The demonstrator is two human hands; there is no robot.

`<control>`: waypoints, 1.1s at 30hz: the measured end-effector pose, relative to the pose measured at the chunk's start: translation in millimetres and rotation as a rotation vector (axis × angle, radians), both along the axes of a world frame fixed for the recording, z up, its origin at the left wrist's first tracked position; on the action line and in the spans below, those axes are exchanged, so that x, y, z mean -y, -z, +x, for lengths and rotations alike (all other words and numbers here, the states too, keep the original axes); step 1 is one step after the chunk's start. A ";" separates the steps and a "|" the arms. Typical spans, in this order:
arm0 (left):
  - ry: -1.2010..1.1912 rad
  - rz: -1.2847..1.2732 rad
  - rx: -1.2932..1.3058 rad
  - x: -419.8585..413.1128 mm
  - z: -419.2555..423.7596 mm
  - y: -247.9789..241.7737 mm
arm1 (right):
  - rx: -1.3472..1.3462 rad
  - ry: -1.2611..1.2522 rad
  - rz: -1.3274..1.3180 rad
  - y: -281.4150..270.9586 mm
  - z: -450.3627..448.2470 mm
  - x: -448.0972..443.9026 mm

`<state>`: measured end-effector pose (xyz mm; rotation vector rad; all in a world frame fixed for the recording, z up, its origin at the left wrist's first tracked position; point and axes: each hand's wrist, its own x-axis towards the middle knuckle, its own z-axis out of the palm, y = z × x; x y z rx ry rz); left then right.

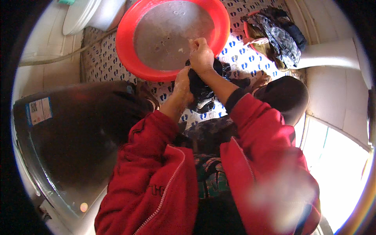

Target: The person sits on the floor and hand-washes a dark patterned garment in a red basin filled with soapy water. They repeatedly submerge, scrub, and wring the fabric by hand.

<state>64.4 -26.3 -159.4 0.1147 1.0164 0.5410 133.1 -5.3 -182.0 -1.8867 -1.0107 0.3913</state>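
A large red plastic basin (126, 55) with cloudy grey water stands on the floor before me. Over its near right rim, my right hand (201, 55) is closed on a dark wet cloth (199, 85). My left hand (182, 83) grips the same cloth just below and to the left. The cloth hangs from both hands in front of the basin, its lower end close to the floor; whether it touches is unclear. Bits of foam float on the water.
At the upper right, a smaller pinkish-red basin (246, 28) is heaped with dark and patterned clothes (273, 32). A white lidded bucket (108, 14) stands upper left, near a hose (69, 55). A dark glossy appliance panel (67, 141) is at my left. The floor bears blue footprint patterns.
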 end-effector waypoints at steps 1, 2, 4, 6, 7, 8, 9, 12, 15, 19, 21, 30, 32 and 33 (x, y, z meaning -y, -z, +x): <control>-0.057 0.125 0.037 -3.1 -9.3 26.8 | -0.021 -0.035 -0.042 -5.5 10.0 -4.0; -0.114 0.249 0.075 -6.5 -19.3 52.0 | 0.020 -0.141 0.086 -3.7 -11.0 14.8; -0.072 0.189 0.047 -11.2 -14.0 33.5 | 0.141 -0.313 0.177 -27.5 -38.8 47.3; -0.017 0.125 0.013 -14.9 -8.7 9.1 | -0.017 -0.235 -0.078 -8.0 -18.0 24.5; 0.022 0.094 -0.011 -17.2 -8.9 -1.5 | -0.044 -0.195 -0.113 7.5 7.5 2.1; 0.067 0.057 -0.036 -16.6 -10.7 -5.3 | -0.073 -0.148 -0.153 23.6 37.4 -11.8; 0.060 0.124 0.192 -15.1 -22.8 8.3 | -0.291 -0.176 -0.148 34.9 67.6 -13.4; 0.020 0.152 0.230 -30.3 -38.5 -1.7 | -0.774 -0.220 -0.321 55.8 150.1 8.1; 0.001 0.179 0.207 -43.8 -49.8 -2.5 | -0.863 -0.358 -0.202 81.4 172.4 44.4; -0.067 0.216 0.204 -43.6 -70.1 4.8 | -0.539 -0.804 -0.560 108.9 143.7 70.8; -0.184 0.237 0.136 -42.1 -80.0 10.7 | -0.406 -0.956 -0.634 92.0 103.9 76.1; -0.311 0.230 0.024 -54.2 -81.6 21.7 | 0.031 -0.977 -0.873 165.8 125.3 108.1; -0.322 0.280 -0.002 -46.6 -85.4 6.3 | 0.325 -0.953 -0.867 125.5 94.0 117.7; -0.286 0.270 0.011 -45.3 -80.2 -0.4 | 0.393 -0.911 -0.790 133.3 85.8 122.4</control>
